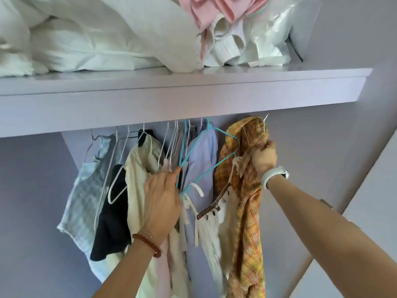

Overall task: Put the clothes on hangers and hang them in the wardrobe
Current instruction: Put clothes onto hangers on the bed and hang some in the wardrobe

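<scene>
Wardrobe shelf (182, 97), 12 o'clock: carries white bedding (86, 37) and pink folded cloth (214, 9). Hung garments (137, 179) beneath, 9 to 6 o'clock: pale blue, black, cream, lilac, white, on white and teal hangers; judged done. Plaid shirt (247, 201), 3 o'clock of the row, yellow-orange check, crumpled at the collar, on a white hanger (264, 125) whose hook rises toward the hidden rail; judged not yet hung, the step in hand. Left hand (161, 203), fingers extended, presses garments toward 9 o'clock. Right hand (264, 157), grip curled round shirt collar and hanger neck.
</scene>
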Motion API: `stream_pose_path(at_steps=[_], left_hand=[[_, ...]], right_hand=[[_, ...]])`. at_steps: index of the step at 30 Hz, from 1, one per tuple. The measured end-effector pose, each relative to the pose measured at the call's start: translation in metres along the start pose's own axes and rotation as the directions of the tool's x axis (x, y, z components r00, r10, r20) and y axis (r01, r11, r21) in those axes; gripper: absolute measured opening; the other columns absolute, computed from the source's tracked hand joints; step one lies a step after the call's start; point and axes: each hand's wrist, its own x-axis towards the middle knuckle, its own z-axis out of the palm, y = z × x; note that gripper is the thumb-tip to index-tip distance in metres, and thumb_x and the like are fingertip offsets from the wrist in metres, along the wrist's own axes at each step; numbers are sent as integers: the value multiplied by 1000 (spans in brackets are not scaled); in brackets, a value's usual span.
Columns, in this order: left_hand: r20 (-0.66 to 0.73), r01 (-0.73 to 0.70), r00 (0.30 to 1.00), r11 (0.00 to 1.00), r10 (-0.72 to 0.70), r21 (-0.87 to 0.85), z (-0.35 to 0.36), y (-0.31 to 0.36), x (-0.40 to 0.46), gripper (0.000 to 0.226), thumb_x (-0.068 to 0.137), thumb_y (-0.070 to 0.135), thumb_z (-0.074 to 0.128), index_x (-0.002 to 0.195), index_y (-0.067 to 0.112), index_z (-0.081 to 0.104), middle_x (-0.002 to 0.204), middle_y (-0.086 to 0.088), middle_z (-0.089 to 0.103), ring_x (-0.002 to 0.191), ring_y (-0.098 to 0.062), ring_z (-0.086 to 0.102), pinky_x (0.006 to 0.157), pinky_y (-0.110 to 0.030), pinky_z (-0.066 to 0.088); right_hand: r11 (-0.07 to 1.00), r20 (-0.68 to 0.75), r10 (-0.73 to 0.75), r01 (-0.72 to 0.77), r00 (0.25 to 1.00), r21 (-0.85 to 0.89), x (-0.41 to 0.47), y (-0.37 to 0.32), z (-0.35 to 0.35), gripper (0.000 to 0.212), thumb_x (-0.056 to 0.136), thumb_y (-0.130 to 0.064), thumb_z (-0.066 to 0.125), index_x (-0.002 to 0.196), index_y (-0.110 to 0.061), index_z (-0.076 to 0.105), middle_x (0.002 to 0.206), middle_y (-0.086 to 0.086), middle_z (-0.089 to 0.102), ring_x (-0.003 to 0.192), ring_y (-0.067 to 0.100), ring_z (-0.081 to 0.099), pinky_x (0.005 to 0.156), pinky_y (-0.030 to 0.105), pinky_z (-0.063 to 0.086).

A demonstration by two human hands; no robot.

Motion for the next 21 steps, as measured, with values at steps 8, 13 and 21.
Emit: stream_pose_path(at_steps=[8,13,21], left_hand=[[18,50,999,999,-50,-18,-15,-25,2,49,76,12,31,114,2,61,90,-13,62,91,-21,47,87,-35,36],[0,103,995,994,-103,-36,-14,-31,-3,50,70,-6,42,116,2,59,104,-17,61,97,-37,55,91,-43,41],[15,12,1000,997,-13,79,1,-15,-13,43,81,13,33,111,1,62,90,-14,63,88,-34,60,87,-42,38]], right_hand=[[971,92,46,-23,995,-236,29,36,0,45,85,-20,49,128,-13,36,118,24,55,106,44,52,93,49,43],[957,114,78,-42,990,-288,17,77,-5,43,85,-13,43,128,-12,37,112,23,56,99,43,53,87,49,46],[969,60,3,12,998,-248,-29,131,-35,32,95,-26,32,122,-13,44,72,3,52,58,27,53,52,29,39]])
